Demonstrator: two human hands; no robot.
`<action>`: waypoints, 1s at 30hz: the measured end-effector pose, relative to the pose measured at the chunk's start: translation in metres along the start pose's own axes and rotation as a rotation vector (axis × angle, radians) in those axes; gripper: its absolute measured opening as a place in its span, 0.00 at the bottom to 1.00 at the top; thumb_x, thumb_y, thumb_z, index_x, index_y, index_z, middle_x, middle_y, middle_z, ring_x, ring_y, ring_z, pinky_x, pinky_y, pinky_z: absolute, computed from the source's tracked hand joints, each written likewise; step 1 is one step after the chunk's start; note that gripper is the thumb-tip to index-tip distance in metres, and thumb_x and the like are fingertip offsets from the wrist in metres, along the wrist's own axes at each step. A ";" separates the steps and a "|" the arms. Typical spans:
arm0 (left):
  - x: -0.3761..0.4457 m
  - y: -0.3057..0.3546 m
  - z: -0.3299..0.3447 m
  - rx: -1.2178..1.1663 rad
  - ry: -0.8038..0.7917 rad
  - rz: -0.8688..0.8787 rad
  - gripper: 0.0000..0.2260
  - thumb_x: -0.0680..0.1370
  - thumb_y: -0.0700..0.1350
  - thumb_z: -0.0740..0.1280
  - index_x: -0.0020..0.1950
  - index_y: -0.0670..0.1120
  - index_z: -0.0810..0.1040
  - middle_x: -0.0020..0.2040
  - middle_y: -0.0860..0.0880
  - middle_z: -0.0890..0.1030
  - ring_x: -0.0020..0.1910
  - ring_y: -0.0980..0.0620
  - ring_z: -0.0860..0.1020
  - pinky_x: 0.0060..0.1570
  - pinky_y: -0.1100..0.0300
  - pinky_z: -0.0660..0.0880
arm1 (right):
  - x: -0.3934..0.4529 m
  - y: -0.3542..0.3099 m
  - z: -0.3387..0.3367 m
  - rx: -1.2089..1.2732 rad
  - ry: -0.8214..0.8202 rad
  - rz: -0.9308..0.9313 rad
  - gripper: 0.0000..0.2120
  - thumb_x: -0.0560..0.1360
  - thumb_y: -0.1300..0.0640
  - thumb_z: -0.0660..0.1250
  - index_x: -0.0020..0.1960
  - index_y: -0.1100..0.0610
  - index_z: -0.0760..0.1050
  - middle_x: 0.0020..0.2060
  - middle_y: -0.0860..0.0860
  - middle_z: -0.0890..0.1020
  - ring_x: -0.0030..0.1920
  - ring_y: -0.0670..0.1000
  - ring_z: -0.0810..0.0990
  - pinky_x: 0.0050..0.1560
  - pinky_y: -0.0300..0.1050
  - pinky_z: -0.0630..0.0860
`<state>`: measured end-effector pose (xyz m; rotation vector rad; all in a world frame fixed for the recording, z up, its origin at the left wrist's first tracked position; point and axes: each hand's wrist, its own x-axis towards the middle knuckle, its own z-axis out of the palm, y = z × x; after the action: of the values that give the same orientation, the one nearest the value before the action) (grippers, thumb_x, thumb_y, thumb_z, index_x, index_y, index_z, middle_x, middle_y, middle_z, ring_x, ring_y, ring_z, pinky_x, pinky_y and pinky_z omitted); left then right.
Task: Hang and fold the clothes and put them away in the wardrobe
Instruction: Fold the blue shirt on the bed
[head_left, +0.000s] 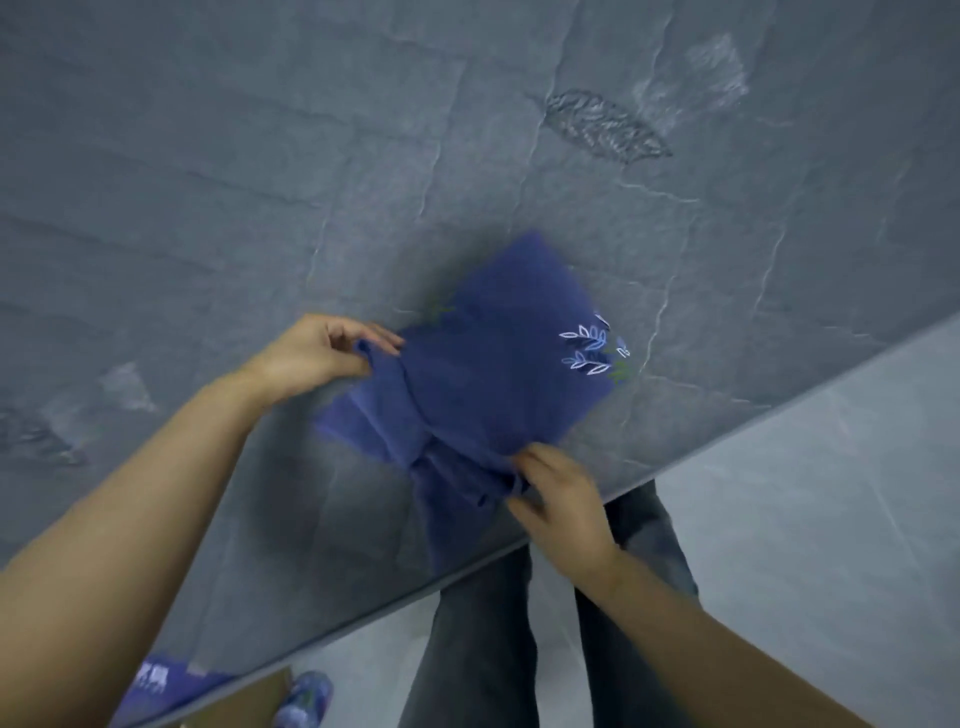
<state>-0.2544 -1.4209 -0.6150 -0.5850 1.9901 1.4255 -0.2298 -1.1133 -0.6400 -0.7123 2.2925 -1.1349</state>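
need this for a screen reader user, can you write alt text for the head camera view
Seen from above, a person's two hands fold a blue garment with a white leaf design on a grey stone-look table. The left hand pinches its far edge and the right hand grips the bunched near end by the table edge. The person's grey trousers show below.

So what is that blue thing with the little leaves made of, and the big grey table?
The blue garment looks like soft woven or knit cloth, matte: it creases and bunches where both hands pinch it. Its white leaf pattern looks stitched or printed; I cannot tell which. The grey table looks like polished stone or a stone-look slab: pale veins, slight shine.
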 end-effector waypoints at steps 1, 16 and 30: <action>-0.004 -0.019 0.003 0.066 0.025 -0.005 0.19 0.70 0.19 0.63 0.58 0.34 0.79 0.62 0.40 0.77 0.51 0.70 0.77 0.56 0.73 0.69 | -0.006 0.002 0.014 -0.058 -0.049 0.004 0.06 0.70 0.61 0.66 0.44 0.61 0.80 0.37 0.54 0.79 0.39 0.55 0.78 0.38 0.49 0.76; -0.003 -0.101 0.043 0.111 0.222 -0.009 0.07 0.75 0.40 0.67 0.51 0.48 0.73 0.53 0.46 0.73 0.54 0.50 0.73 0.60 0.55 0.70 | -0.036 0.030 0.081 -0.503 -0.412 -0.277 0.36 0.66 0.62 0.62 0.75 0.53 0.66 0.77 0.54 0.60 0.77 0.55 0.59 0.75 0.56 0.57; -0.082 -0.005 0.045 -0.430 0.113 -0.111 0.15 0.78 0.34 0.64 0.48 0.52 0.85 0.48 0.52 0.85 0.49 0.55 0.81 0.48 0.68 0.77 | 0.018 -0.040 -0.055 0.309 -0.055 0.340 0.09 0.78 0.70 0.62 0.38 0.66 0.74 0.28 0.52 0.73 0.35 0.43 0.69 0.35 0.43 0.67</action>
<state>-0.1825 -1.3794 -0.5712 -0.9651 1.7051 1.7960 -0.2683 -1.1143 -0.5809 -0.2222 2.0284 -1.2443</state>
